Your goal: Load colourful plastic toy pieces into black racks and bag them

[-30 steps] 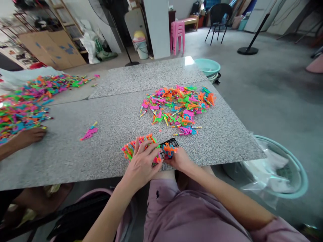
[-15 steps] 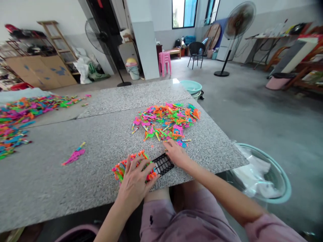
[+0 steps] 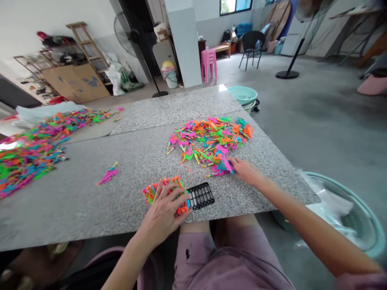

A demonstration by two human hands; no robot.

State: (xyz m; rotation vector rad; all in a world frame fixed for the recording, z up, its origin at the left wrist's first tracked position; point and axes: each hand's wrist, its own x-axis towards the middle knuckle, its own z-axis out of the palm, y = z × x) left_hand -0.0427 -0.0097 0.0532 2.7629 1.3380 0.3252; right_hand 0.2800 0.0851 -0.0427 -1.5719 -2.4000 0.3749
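Observation:
My left hand [image 3: 165,207] lies over a row of bright plastic pieces [image 3: 149,192], fingers across the top and thumb on the near side, holding them in place. They stand packed in the left part of a black grid rack [image 3: 203,196], whose right part shows bare cells. At the near edge of a loose heap of similar pieces [image 3: 208,135], my right hand [image 3: 246,171] pinches a purple plastic piece [image 3: 225,164]. Its fingertips are partly hidden. A single pink piece with a striped stick [image 3: 108,176] lies to the left of the rack.
A large spread of colourful pieces [image 3: 36,145] covers the left of the speckled stone table [image 3: 130,149]. Beside the table's right edge stands a teal basket [image 3: 370,225] with clear plastic bags. Another teal basin [image 3: 242,93] stands past the far right corner.
My right hand has moved from the rack's right end, right and away from me, to the near edge of the heap. My left hand stays on the row. The view has shifted.

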